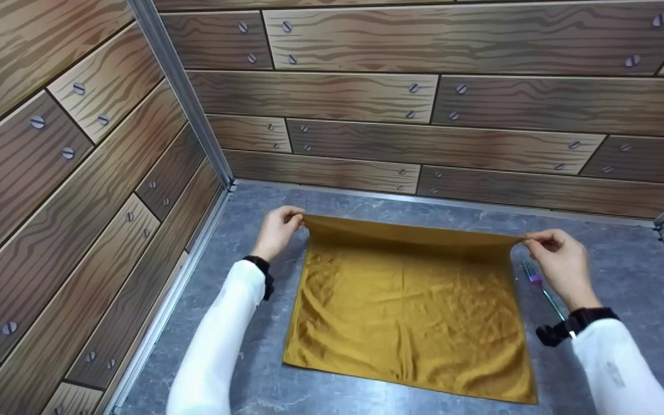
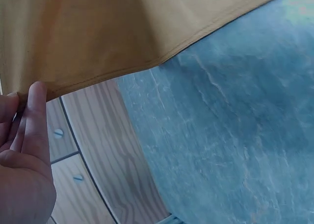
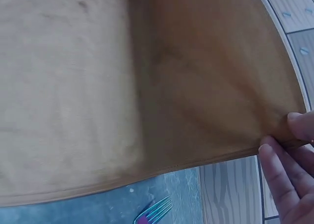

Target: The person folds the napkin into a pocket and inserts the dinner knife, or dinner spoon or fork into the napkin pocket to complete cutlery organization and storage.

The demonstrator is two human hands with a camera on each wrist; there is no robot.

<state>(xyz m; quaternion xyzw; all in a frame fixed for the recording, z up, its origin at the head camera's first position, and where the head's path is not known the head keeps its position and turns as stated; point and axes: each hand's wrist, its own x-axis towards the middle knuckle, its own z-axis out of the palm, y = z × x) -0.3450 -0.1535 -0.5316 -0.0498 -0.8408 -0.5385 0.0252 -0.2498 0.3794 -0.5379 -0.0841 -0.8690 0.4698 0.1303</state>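
Note:
A mustard-gold cloth (image 1: pixel 407 311) lies wrinkled on the grey marbled surface, its far edge lifted and stretched between two hands. My left hand (image 1: pixel 279 229) pinches the far left corner; in the left wrist view the fingers (image 2: pixel 37 106) press the cloth's corner beside the stitched hem. At the far right corner, my right hand (image 1: pixel 562 262) pinches the cloth between thumb and fingers, which the right wrist view shows at the hem (image 3: pixel 216 161). A fork (image 1: pixel 534 276) with a purple and green sheen lies just right of the cloth, its handle partly hidden by the right hand and wrist.
Wood-plank-patterned walls (image 1: pixel 332 95) stand behind and to the left, meeting at a grey metal post (image 1: pixel 185 86). A metal strip (image 1: pixel 447 204) runs along the back of the marbled surface (image 1: pixel 251 357). Black straps with cameras (image 1: pixel 577 325) sit on both wrists.

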